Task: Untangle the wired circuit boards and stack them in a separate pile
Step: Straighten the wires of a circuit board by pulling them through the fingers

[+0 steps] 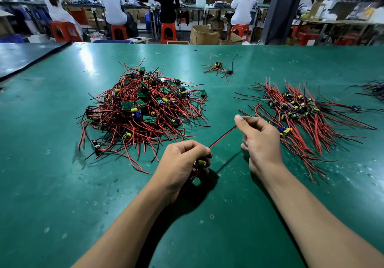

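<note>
Left hand (184, 159) gripping the circuit board (201, 162) at frame centre, right hand (258, 136) pinching its wires (223, 136) taut, the person should draw them straight, then lay it on the right-hand pile (301, 114).

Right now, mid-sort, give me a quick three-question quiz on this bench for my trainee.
1. True or false: the left hand grips a board with a yellow part.
2. The combed pile lies where from the tangled pile? A left; B right; C on top.
3. Fill in: the right hand pinches a red-and-black ____ stretched to the left hand.
Key: 1 true; 2 B; 3 wire.
</note>
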{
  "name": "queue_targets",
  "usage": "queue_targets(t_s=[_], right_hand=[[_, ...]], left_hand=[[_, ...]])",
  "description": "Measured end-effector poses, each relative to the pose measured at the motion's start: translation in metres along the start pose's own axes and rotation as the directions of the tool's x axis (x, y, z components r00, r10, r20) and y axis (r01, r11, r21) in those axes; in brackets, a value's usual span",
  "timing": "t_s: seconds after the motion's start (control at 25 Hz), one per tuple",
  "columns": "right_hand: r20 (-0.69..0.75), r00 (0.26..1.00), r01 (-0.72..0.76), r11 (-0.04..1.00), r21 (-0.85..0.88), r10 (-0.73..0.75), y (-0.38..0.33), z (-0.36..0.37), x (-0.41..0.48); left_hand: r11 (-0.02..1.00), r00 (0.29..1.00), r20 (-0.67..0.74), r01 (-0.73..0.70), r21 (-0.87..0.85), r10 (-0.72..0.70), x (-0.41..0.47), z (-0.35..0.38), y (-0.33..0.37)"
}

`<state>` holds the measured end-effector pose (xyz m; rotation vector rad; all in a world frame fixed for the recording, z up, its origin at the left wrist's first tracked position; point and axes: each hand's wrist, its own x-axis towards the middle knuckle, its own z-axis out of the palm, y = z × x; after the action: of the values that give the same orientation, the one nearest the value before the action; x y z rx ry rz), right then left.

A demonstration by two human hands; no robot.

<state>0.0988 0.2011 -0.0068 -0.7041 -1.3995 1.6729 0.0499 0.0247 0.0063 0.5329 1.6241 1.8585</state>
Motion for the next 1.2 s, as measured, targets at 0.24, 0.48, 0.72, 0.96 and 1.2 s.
queue_targets(t_s=[0.24, 0.48, 0.72, 0.96, 1.2], right_hand=[[0.014, 0.999, 0.047, 0.995, -0.083, -0.046, -0.002, 0.002, -0.005], [0.538, 0.754, -0.465, 0.885, 0.030, 0.378, -0.008, 0.015, -0.032], [0.460, 0.821, -0.358, 0.933, -0.045, 0.337, -0.006, 0.019, -0.033], [0.326, 0.815, -0.558, 0.801, 0.216, 0.480, -0.018, 0.008, -0.014], [0.289, 0.823, -0.562, 0.774, 0.292, 0.489, -0.020, 0.005, -0.007]], left_hand=[[0.999, 1.000, -0.021, 0.008, -0.033, -0.009, -0.001, -0.003, 0.001], [0.997, 0.999, -0.037, 0.002, -0.073, -0.005, 0.000, 0.000, 0.002], [1.000, 1.000, 0.011, 0.004, -0.005, -0.004, 0.001, -0.001, 0.002], [0.995, 0.993, 0.110, 0.034, 0.093, -0.044, 0.000, -0.001, 0.003], [0.995, 0.990, 0.132, 0.037, 0.094, -0.049, 0.000, -0.002, 0.003]])
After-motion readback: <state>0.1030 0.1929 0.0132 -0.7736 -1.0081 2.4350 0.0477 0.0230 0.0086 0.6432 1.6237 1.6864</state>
